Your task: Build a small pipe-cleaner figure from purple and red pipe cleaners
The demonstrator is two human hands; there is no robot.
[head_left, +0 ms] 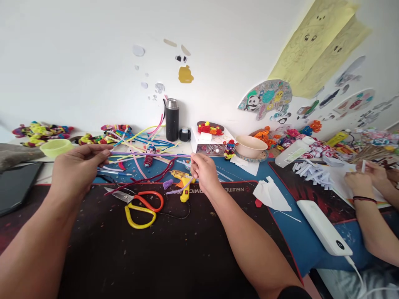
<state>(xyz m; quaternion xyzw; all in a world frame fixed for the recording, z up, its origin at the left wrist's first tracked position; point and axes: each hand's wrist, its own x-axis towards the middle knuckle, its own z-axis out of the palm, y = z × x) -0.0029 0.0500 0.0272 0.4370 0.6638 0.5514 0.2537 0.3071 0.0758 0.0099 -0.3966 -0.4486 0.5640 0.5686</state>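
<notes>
Far left: dark flat slab, left of and nearer the body than the left grip. Pale green bowl just beyond the left hand, on its outer side.

Left hand: fingertips together, pinching the left part of a thin purple strand. Strand spans the gap between both hands, above the tabletop clutter. Long axis side to side, near straight, looks taut. From the left grip it runs rightward; from the right grip, leftward. Neither hand is nearer, both are on it.

Between the grips: loose coloured stems lie beyond the strand, black bottle upright behind them, closer to the right grip's side. On the near side of the strand, dark red fuzzy stems run slantwise. Scissors lie nearer the body than those, handles spread, blades pointing toward the left hand. Yellow glue gun just left of and below the right hand, with a short purple piece across it; can't tell if that piece joins the held strand.

Right hand: thumb and finger closed on the strand's right part; exact end hidden by the fingers.

Right of the right grip: small colourful figure, then beige bowl, both farther out. Crumpled white paper right and slightly nearer the body, white power bank past that. Far right: another person's hands over paper strips, well apart from both grips.
</notes>
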